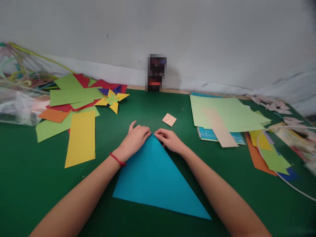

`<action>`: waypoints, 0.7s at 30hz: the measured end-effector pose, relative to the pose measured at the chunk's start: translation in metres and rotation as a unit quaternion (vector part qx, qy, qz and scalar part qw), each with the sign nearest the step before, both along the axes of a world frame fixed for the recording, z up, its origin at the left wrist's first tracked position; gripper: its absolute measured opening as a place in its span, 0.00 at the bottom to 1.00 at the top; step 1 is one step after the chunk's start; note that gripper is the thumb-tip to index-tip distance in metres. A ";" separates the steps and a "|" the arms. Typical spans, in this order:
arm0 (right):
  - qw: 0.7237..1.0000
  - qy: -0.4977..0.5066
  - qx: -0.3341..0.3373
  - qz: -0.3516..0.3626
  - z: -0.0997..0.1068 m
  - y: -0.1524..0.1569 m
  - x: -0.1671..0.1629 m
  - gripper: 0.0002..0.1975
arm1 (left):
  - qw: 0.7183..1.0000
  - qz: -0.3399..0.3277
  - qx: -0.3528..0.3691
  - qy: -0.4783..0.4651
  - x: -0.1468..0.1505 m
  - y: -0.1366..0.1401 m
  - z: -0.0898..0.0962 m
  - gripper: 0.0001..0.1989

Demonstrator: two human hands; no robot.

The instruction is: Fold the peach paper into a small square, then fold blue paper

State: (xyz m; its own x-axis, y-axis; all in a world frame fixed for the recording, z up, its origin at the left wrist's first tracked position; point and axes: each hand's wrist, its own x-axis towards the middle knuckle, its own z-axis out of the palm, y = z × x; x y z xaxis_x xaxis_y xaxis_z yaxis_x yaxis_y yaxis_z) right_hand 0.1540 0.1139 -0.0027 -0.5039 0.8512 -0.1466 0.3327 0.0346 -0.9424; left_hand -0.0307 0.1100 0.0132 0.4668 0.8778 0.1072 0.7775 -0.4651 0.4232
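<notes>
A blue sheet of paper (158,181), shaped like a large triangle, lies on the green table with its point facing away from me. At that far point, my left hand (135,138) has its fingertips closed on the paper's left edge, one finger sticking out. My right hand (170,140) pinches the same tip from the right side. The fingertips of both hands nearly meet there. A small folded peach paper square (169,119) lies just beyond my right hand, apart from it.
To the left lie a yellow sheet (81,138), a pile of green sheets (74,97) with red ones, and a yellow paper star (112,98). At right are pale green sheets (222,112), a peach strip (219,128) and coloured scraps (266,148). A blurred-out dark object (156,72) stands against the wall.
</notes>
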 end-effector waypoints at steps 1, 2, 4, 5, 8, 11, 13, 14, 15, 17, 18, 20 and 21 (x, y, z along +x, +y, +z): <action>1.000 -0.002 0.006 -0.005 0.000 0.000 0.000 0.12 | 1.000 -0.007 0.002 0.005 0.001 0.000 0.000 0.12; 1.000 -0.004 0.012 -0.009 0.001 -0.001 0.000 0.12 | 1.000 -0.014 0.002 0.007 0.002 0.001 0.000 0.12; 1.000 -0.011 0.023 -0.010 0.001 -0.001 0.001 0.12 | 1.000 -0.023 -0.002 0.003 0.002 0.002 -0.001 0.11; 1.000 -0.014 0.026 -0.009 0.002 -0.001 0.002 0.12 | 1.000 -0.024 -0.007 -0.003 0.003 0.003 -0.002 0.10; 1.000 -0.020 0.022 0.002 0.004 0.001 0.004 0.12 | 0.999 -0.028 -0.033 -0.031 0.002 0.005 -0.004 0.11; 1.000 -0.020 0.009 0.016 0.006 0.001 0.005 0.12 | 0.995 -0.035 -0.067 -0.062 0.001 0.008 -0.006 0.11; 1.000 -0.016 0.004 0.018 0.007 0.000 0.005 0.12 | 0.992 -0.041 -0.086 -0.079 0.001 0.009 -0.007 0.11; 1.000 -0.012 0.003 0.017 0.007 0.000 0.005 0.12 | 0.991 -0.045 -0.093 -0.087 0.001 0.010 -0.008 0.11; 1.000 -0.008 0.002 0.014 0.007 -0.001 0.005 0.12 | 0.989 -0.052 -0.101 -0.094 0.001 0.011 -0.008 0.12; 1.000 -0.001 0.000 0.007 0.007 -0.002 0.005 0.12 | 0.986 -0.064 -0.112 -0.105 0.001 0.012 -0.009 0.12; 1.000 0.001 -0.001 0.005 0.007 -0.002 0.005 0.12 | 0.985 -0.069 -0.115 -0.109 0.001 0.013 -0.008 0.12; 1.000 0.005 -0.002 0.004 0.007 -0.002 0.005 0.12 | 0.984 -0.072 -0.117 -0.113 0.001 0.013 -0.008 0.12; 1.000 0.006 -0.003 0.004 0.007 -0.003 0.004 0.12 | 0.984 -0.072 -0.116 -0.113 0.001 0.012 -0.008 0.12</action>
State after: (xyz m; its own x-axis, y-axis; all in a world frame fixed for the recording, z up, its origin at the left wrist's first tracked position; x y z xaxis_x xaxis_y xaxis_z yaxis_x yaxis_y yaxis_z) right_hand 0.1585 0.1114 0.0047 -0.5124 0.8464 -0.1452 0.3202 0.0314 -0.9468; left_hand -0.0300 0.1223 0.0054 0.5748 0.8178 0.0276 0.5845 -0.4340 0.6856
